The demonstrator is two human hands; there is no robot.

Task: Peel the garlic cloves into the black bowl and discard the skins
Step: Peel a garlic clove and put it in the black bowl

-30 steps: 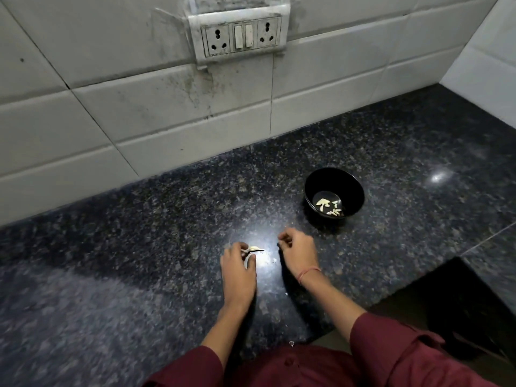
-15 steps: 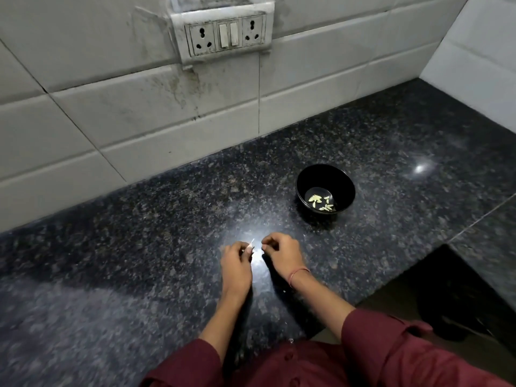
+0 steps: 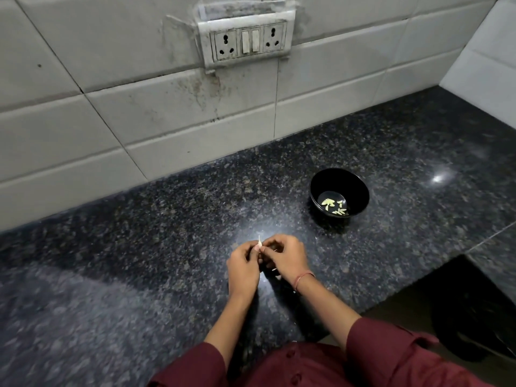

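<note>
Two hands are huddled together mid-counter. Starting at the left, the left hand [image 3: 243, 266] has its fingers curled in and pinches the garlic clove [image 3: 259, 245] at the fingertips. The clove sits right between the two hands and touches both. Fingers hide most of it. Only a pale sliver pokes up and away from the person, so I'd guess the long axis runs that way, but I can't tell if that bit is skin or clove.

The right hand [image 3: 284, 258] is curled too and nips the same clove from the other side. Looks like the skin-pulling step to me. A couple of pale flecks [image 3: 278, 277] lie on the granite counter [image 3: 167, 233] just beside the right wrist, probably skins not yet binned.

Further right and farther back is the black bowl [image 3: 357, 188], upright and well apart from the hands, with a few peeled cloves [image 3: 333, 206] in the bottom.

So the bowl lies right-and-away from the clove, and the right hand is nearer. I'd expect that hand to do the drop once the skin's off.
</note>
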